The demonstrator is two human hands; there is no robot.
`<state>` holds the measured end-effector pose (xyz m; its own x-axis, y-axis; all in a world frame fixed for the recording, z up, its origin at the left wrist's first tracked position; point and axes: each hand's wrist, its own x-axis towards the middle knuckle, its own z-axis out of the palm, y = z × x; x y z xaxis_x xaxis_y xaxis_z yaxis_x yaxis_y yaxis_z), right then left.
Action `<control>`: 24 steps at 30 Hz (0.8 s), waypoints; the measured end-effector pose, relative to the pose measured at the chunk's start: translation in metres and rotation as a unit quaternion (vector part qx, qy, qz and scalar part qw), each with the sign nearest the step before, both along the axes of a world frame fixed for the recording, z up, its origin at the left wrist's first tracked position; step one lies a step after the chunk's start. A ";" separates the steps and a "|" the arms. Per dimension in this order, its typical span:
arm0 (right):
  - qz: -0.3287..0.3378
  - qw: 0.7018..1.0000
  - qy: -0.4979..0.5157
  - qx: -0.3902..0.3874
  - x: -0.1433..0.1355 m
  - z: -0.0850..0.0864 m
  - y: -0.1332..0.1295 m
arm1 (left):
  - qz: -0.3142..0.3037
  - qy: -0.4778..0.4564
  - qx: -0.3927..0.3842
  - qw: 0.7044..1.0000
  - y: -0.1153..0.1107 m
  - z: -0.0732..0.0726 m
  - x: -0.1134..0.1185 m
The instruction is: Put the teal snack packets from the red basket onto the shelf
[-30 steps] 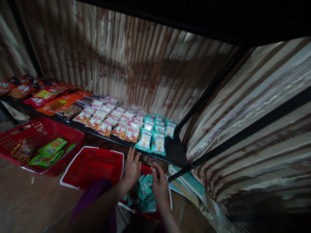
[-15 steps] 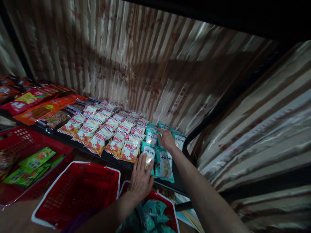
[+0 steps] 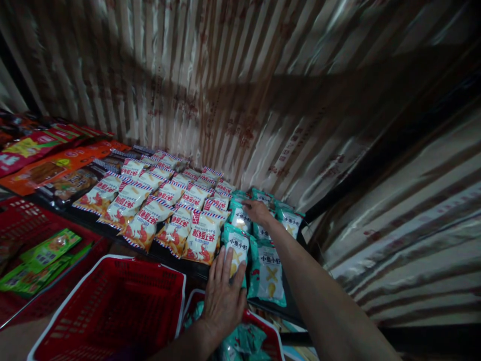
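L hand [image 3: 225, 301], fingers spread, lies on teal-and-white plastic snack pkt [image 3: 236, 244] at front edge of flat black shelf [image 3: 92, 224], nr R end; R hand [image 3: 259, 213] over matching pkts [image 3: 240, 219] twd back edge, can't tell if pinching.

A black shelf [image 3: 163, 254] carries rows of packets. Toward its right end lie teal-and-white packets [image 3: 268, 271]; beside them, white-and-orange packets [image 3: 148, 218] reach near the front edge. Toward the left end lie dark brown packets [image 3: 71, 183], orange packaging [image 3: 56, 169] and pink-red packaging [image 3: 28, 149].
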<state>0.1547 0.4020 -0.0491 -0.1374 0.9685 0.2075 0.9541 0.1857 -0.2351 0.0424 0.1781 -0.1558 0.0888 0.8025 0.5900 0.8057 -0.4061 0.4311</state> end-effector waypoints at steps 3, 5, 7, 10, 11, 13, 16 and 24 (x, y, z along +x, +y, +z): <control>-0.002 1.000 -0.002 -0.022 -0.001 0.000 0.004 | 0.006 -0.006 -0.003 1.000 0.003 0.003 0.003; -0.013 1.000 0.002 -0.022 -0.002 0.002 0.005 | 0.008 -0.008 0.001 1.000 0.006 0.006 0.005; -0.022 1.000 0.009 -0.018 -0.003 0.004 0.007 | 0.006 -0.010 0.009 1.000 0.010 0.008 0.006; -0.030 0.999 0.022 -0.010 -0.003 0.008 0.008 | -0.001 -0.015 0.014 1.000 0.016 0.011 0.006; -0.033 0.999 0.026 -0.006 -0.003 0.009 0.009 | -0.002 -0.017 0.014 1.000 0.019 0.011 0.006; -0.039 0.999 0.032 0.003 -0.004 0.011 0.011 | -0.001 -0.021 0.014 1.000 0.024 0.012 0.006; -0.048 0.998 0.035 0.013 -0.006 0.010 0.014 | 0.008 -0.028 0.019 0.999 0.032 0.016 0.007; -0.058 0.997 0.039 0.019 -0.010 0.003 0.018 | 0.030 -0.060 -0.001 0.998 0.039 0.022 0.010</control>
<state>0.1444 0.4204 -0.0457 -0.0078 0.9680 0.2509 0.9488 0.0864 -0.3038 0.0520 0.2172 -0.1334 -0.0298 0.8060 0.5912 0.7713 -0.3576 0.5264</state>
